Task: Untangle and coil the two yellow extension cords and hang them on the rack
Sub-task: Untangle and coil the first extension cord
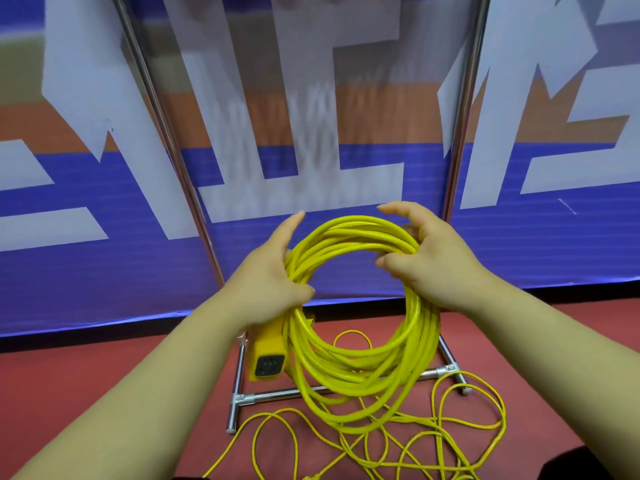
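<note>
Red floor (104, 368), one loose cord (408, 445); left hand (273, 282), right hand (429, 258): grips clamped on one coil (360, 372).

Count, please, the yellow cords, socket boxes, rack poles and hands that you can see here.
Yellow cords: 2, coiled cord and loose cord
Socket box: 1
Rack poles: 2
Hands: 2, left hand and right hand
Total: 7

We've got a bright yellow coiled cord (360, 306) with a yellow socket block (268, 355), black-faced. Behind it, a blue banner (519, 244) with white shapes and an orange band, plus red floor (104, 368) and shiny silver rack (277, 396).
</note>
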`<state>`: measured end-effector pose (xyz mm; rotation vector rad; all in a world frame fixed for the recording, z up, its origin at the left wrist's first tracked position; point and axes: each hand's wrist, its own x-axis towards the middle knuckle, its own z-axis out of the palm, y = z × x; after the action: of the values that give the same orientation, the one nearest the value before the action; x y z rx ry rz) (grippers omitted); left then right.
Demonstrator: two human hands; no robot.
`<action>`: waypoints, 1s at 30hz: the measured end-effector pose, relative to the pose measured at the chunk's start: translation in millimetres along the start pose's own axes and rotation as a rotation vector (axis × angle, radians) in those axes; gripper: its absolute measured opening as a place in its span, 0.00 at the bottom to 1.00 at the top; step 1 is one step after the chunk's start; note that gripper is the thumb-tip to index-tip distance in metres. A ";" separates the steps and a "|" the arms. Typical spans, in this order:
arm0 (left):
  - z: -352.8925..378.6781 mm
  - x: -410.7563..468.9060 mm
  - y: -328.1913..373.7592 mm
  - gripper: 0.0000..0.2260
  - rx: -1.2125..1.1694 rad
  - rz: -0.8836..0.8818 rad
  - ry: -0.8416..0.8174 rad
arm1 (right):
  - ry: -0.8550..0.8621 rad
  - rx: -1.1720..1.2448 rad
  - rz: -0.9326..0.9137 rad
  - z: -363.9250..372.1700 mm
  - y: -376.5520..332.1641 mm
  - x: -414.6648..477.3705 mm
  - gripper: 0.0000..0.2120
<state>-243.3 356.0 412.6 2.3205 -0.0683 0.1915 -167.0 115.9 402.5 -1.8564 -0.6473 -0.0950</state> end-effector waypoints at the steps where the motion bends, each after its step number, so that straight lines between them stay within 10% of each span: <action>1: -5.0 -0.4 -0.9 0.51 -0.035 0.009 0.011 | -0.052 0.011 -0.004 -0.6 2.8 -0.7 0.31; 8: -16.6 -10.5 -4.0 0.38 -0.112 0.208 -0.083 | -0.340 -0.201 -0.025 -0.9 5.9 -9.7 0.33; 15: -10.5 -12.6 7.5 0.30 0.016 0.270 -0.176 | -0.283 -0.399 -0.113 7.4 -11.6 -9.0 0.44; 23: -12.7 -10.2 -0.4 0.50 0.139 0.028 -0.165 | -0.047 -0.140 -0.033 10.7 -9.6 -4.2 0.34; 30: 0.3 2.4 -10.4 0.39 0.081 -0.033 -0.007 | 0.098 -0.156 0.021 3.1 -0.3 0.2 0.28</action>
<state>-239.8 362.9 405.3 2.4019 -0.0264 0.1719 -167.8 118.8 401.7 -1.9943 -0.5658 -0.2266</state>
